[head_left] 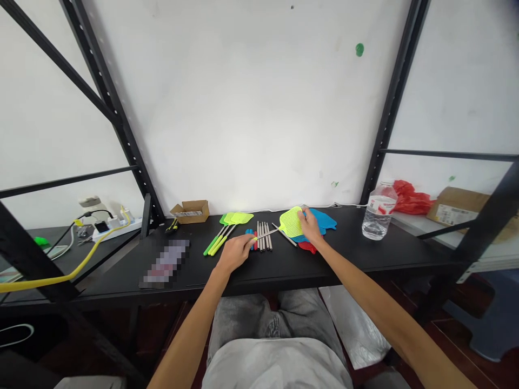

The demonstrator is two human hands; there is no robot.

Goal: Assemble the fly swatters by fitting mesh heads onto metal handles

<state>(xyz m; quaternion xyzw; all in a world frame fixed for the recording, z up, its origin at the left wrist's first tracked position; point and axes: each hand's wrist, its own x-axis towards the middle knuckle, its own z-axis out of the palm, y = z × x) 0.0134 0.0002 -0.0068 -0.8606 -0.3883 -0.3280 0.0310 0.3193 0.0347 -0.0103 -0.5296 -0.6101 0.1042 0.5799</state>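
Observation:
A yellow-green fly swatter (291, 221) is stretched between my hands over the black table. My right hand (310, 224) is closed on the right edge of its perforated head. My left hand (235, 252) is wrapped round the handle end, hiding most of the handle. The swatter's thin metal rod shows between the hands. Several loose metal rods (265, 236) lie behind it, beside short blue and red handles (254, 244) partly covered by my left hand. Blue swatter heads (323, 219) and a red head (308, 247) lie under my right hand. Green and yellow-green finished swatters (227, 231) lie at left.
A water bottle (377, 213) stands at the table's right end, before a red plastic bag (411, 198) and a cardboard box (458, 205). At left are a small open carton (190, 212), a pixelated flat item (165, 265) and a yellow cable (87, 259). Black rack posts flank the table.

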